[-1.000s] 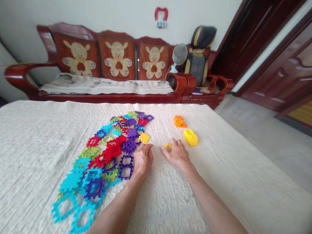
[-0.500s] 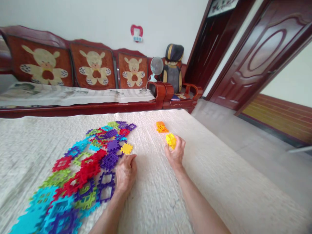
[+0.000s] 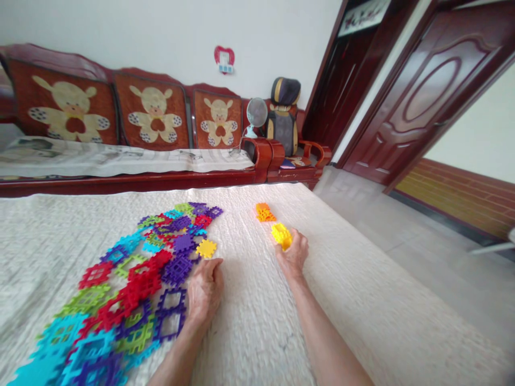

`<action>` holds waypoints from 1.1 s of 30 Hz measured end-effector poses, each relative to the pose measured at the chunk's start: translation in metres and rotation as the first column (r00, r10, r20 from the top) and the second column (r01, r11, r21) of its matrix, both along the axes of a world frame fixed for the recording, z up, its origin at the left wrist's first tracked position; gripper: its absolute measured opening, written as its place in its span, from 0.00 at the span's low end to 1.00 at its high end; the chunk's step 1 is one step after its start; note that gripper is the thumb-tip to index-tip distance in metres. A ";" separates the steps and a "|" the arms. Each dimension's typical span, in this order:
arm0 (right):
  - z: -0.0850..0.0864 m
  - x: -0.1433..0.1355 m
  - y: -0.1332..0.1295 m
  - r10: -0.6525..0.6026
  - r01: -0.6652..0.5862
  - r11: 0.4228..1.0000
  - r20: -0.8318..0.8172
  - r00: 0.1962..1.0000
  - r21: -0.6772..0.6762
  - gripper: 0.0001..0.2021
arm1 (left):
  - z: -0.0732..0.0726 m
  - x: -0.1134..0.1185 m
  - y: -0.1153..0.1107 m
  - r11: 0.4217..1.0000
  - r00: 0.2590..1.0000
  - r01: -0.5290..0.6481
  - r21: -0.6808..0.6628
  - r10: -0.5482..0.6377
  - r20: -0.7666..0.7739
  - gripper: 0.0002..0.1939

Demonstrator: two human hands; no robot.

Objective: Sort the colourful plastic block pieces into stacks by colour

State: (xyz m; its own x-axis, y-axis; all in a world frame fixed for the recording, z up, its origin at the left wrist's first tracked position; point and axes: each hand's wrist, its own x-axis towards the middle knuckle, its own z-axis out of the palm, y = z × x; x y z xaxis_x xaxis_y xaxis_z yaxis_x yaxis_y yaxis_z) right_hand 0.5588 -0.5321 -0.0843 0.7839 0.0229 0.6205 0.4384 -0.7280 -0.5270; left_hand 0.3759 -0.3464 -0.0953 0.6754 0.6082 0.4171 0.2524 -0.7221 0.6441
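Note:
My right hand (image 3: 294, 254) has its fingers around the right side of some yellow pieces (image 3: 281, 236), low over the cloth. Just beyond them lie a few orange pieces (image 3: 264, 212). My left hand (image 3: 206, 284) rests on the cloth with its fingers curled together; whether anything is inside them is hidden. A flat yellow square piece (image 3: 206, 248) lies just past its fingertips. To the left of that hand spreads a heap of notched plastic squares, among them purple (image 3: 177, 269), red (image 3: 140, 287), green and blue ones.
A pale textured cloth (image 3: 257, 321) covers the surface. Behind it stand a wooden sofa (image 3: 161, 179) with bear-patterned cushions, a small fan (image 3: 256, 112) and a chair (image 3: 284, 134). Dark red doors (image 3: 426, 102) are at the right.
The yellow pieces in my right hand have tilted and show an open, hollow side. My left hand stays beside the heap. The whole view has shifted slightly.

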 end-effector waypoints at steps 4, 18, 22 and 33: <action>0.007 -0.006 0.003 0.095 -0.101 0.994 0.143 0.985 0.031 0.29 | -0.005 0.002 0.001 0.998 0.996 -0.012 -0.055 0.017 0.088 0.14; 0.009 -0.057 0.087 0.812 -0.817 0.560 -0.102 0.574 -0.138 0.19 | -0.008 0.009 0.005 0.836 0.811 -0.132 -0.533 0.400 0.427 0.17; 0.014 -0.063 0.128 0.817 -0.833 0.526 -0.169 0.551 -0.169 0.20 | -0.004 0.010 0.005 0.764 0.807 -0.161 -0.625 0.466 0.363 0.21; 0.011 -0.068 0.114 0.760 -0.794 0.586 -0.230 0.607 -0.159 0.23 | -0.004 0.010 0.005 0.815 0.846 -0.163 -0.557 0.406 0.346 0.21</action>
